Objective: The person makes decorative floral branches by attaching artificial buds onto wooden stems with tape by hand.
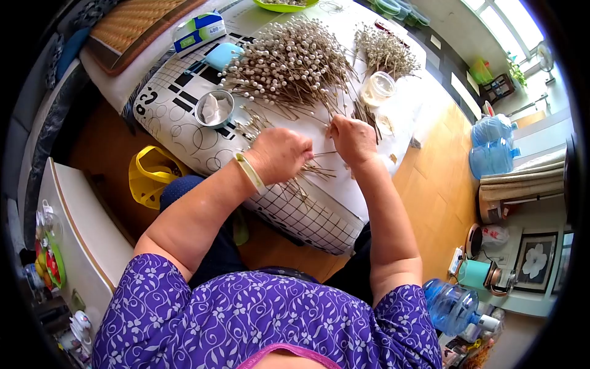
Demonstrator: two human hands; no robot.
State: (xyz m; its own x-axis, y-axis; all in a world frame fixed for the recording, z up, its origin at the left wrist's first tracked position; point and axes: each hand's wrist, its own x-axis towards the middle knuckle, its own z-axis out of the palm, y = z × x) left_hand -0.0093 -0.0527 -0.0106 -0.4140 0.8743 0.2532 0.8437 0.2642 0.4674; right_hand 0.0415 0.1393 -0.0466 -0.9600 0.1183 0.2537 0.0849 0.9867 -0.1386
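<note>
My left hand (279, 154), with a pale bangle on the wrist, is closed above the front of the table. Close by to its right, my right hand (353, 140) is closed too, fingertips pressed together. Whatever either one pinches is too small or hidden to make out. Just beyond them lies a big heap of thin brown stems tipped with white beads (292, 58). A few loose stems (319, 171) lie under and between my hands. Bare brown sticks (365, 114) are beside my right hand, near a round clear tub (377, 88). A round tin (214, 109) holding white material stands left of my left hand.
On the patterned tablecloth (184, 132) are a second bunch of beaded stems (386, 50), a light-blue case (222, 56), a tissue pack (200, 31) and a green bowl (286, 5). A yellow bag (147, 178) hangs left of my knee. Large water bottles (491, 157) stand at right.
</note>
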